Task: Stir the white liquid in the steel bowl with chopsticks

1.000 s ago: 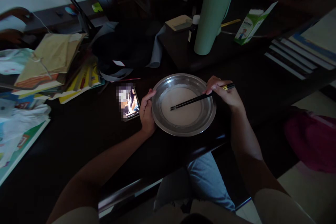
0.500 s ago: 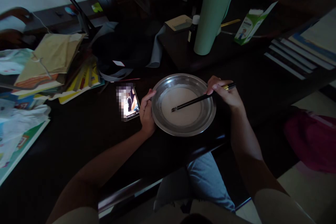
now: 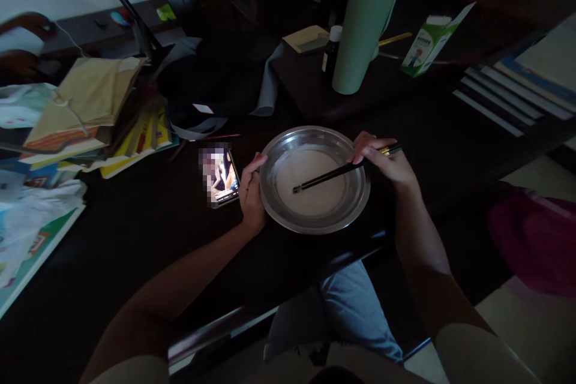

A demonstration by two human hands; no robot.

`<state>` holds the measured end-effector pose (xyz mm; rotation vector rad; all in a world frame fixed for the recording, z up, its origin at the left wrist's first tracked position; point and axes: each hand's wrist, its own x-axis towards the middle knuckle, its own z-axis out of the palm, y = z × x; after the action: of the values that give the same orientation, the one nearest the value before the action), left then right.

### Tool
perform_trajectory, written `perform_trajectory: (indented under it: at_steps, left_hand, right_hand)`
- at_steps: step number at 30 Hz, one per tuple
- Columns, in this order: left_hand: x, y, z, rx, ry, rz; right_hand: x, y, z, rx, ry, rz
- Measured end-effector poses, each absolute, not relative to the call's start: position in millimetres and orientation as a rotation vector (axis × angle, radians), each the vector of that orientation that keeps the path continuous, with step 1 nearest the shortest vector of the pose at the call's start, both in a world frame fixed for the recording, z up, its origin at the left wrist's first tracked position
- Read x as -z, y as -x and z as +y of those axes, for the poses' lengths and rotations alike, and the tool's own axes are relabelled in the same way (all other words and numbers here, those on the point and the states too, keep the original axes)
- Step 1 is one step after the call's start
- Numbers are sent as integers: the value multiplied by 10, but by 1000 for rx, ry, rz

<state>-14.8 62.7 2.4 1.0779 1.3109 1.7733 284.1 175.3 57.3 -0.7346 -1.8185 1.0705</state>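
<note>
A round metal bowl (image 3: 315,226) stands on the dark table in front of me, with a whitish liquid (image 3: 310,195) in its bottom. My left hand (image 3: 253,195) grips the bowl's left rim, thumb on top and the other fingers around the outer side. Black chopsticks (image 3: 328,175) with gold bands are held together in my right hand (image 3: 382,159), over the bowl's right rim. Their tips reach into the whitish liquid left of its middle. Just left of my left hand lies a phone (image 3: 225,177) with its screen lit.
Books and envelopes (image 3: 90,93) are piled at left, beside a dark bag (image 3: 216,78). Behind the bowl stand a tall green flask (image 3: 369,24), a small dark bottle (image 3: 330,54) and a green-white carton (image 3: 425,48). Stacked books (image 3: 517,90) lie at right.
The chopsticks and my right hand have shifted very slightly to the left. The phone's screen picture differs. My left hand and the bowl have stayed in place.
</note>
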Motion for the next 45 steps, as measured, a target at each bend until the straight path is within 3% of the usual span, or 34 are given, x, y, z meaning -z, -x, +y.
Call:
perform_trajectory:
  at_steps: [8, 17, 24, 45]
  left_hand:
    - [-16, 137, 636, -1783, -1049, 1311]
    - [-30, 130, 631, -1784, -1055, 1301]
    - [-34, 129, 632, -1778, -1047, 1295]
    - [-29, 135, 640, -1781, -1052, 1268]
  right_hand:
    - [-534, -2869, 1795, -931, 862, -1535]
    - [-584, -2834, 1759, -1040, 837, -1765]
    - [-536, -2859, 1788, -960, 825, -1483]
    - [-564, -2833, 1765, -1069, 821, -1732]
